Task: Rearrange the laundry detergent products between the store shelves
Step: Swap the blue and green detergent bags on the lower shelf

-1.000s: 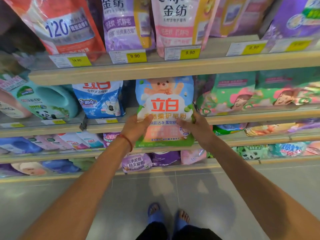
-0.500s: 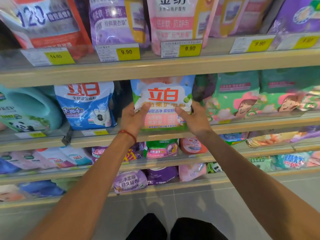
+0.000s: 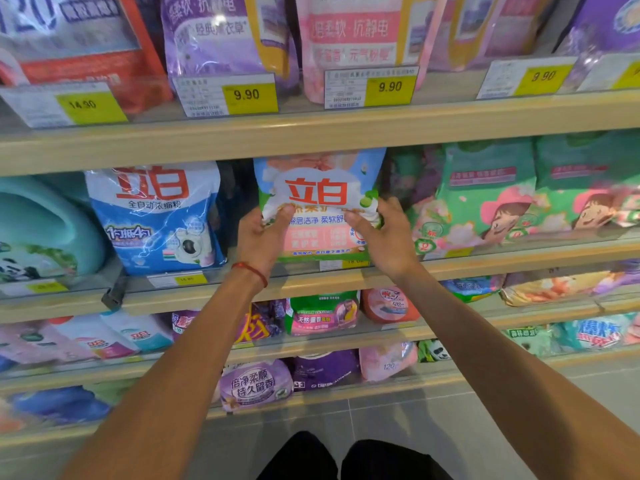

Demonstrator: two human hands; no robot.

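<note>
A light blue and pink detergent powder bag (image 3: pixel 320 188) with red characters stands upright on the second shelf (image 3: pixel 502 268), its top tucked under the shelf above. My left hand (image 3: pixel 261 239) grips its left edge, thumb pressed on the front. My right hand (image 3: pixel 384 233) holds its right edge the same way. The bag sits between a blue detergent bag (image 3: pixel 156 216) on the left and a green cartoon bag (image 3: pixel 485 195) on the right, with a dark gap on its left side.
The top shelf (image 3: pixel 311 133) carries red, purple and pink refill pouches behind yellow price tags (image 3: pixel 249 95). A teal jug (image 3: pixel 45 223) stands at far left. Lower shelves hold small pouches and bags. Grey floor tiles lie below, with my legs visible at bottom.
Both hands have lifted the bag from in front of the lower shelves and pushed it back into the second shelf; it now stands deeper, its top under the upper shelf.
</note>
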